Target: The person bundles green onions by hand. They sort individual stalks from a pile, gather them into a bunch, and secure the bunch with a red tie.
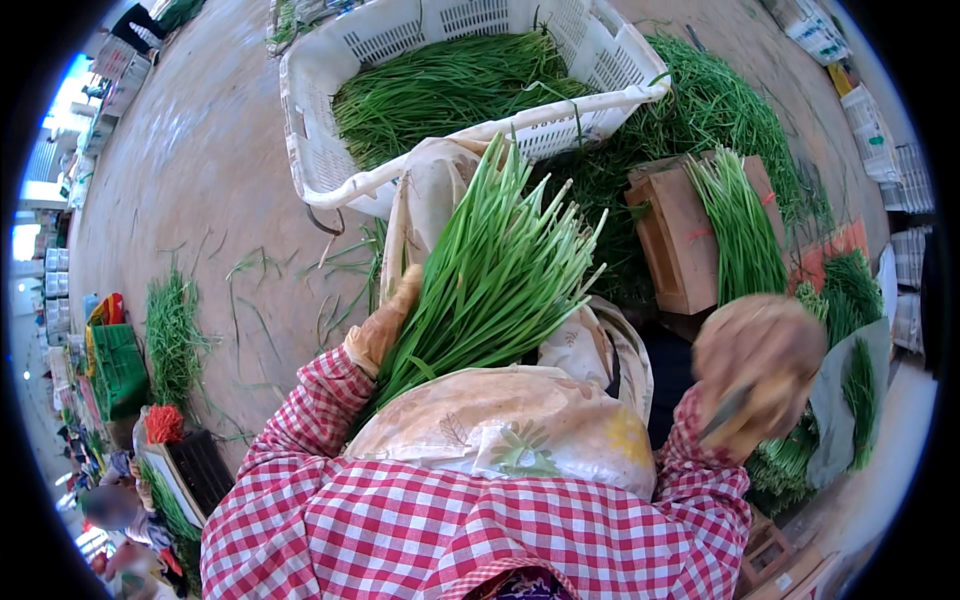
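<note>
A large bunch of garlic chives [480,270] lies across my lap, its pale cut ends pointing up and to the right. My left hand [388,322], in a stained tan glove, grips the left side of the bunch with the thumb up; the other fingers are hidden beneath the leaves. My right hand [755,365], also gloved, is raised at the right, apart from the bunch and badly smeared by motion. A dark narrow patch shows at it, too blurred to name. Just beyond it, a banded bundle of chives [738,225] rests on a wooden stand [665,235].
Ahead stands a white plastic crate [310,150] holding loose chives. More chives are heaped on the floor [720,100] right of it. Several bundles [850,300] lie at the far right. At left are scattered chives [172,335], a green crate [118,370] and other people.
</note>
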`<state>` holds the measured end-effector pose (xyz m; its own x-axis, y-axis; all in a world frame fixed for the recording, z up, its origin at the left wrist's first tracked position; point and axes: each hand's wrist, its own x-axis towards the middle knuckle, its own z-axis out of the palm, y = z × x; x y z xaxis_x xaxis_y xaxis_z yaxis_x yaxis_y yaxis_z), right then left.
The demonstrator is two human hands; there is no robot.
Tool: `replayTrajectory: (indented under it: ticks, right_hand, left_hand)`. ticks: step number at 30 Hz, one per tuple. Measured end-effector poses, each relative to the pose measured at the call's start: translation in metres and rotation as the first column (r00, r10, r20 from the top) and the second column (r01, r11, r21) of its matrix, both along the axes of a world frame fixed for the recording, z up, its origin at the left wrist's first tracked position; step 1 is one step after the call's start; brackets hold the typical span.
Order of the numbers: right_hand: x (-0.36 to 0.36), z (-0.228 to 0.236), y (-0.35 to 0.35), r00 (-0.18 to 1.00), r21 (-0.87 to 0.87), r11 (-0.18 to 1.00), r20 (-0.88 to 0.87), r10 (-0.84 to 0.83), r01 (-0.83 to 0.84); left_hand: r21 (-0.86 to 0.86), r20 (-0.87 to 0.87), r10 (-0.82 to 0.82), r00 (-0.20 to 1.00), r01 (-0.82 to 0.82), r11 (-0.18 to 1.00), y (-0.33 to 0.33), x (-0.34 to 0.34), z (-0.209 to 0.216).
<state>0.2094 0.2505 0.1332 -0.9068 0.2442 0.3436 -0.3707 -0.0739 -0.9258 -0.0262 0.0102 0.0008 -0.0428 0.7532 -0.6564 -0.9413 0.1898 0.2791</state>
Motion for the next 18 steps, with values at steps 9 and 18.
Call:
replayTrajectory:
  ticks: [9,18]
  right_hand:
    - [-0.055,-0.074,0.049,0.692,0.394,0.769,0.349,-0.632,0.504]
    - [-0.116,-0.066,0.044,0.775,0.307,0.949,0.581,-0.246,0.071]
  left_hand:
    - [0.399,-0.322,-0.122,0.939,0.252,0.882,-0.015,0.01,-0.006]
    - [0.08,-0.486,-0.357,0.798,0.448,0.891,-0.009,0.021,0.02]
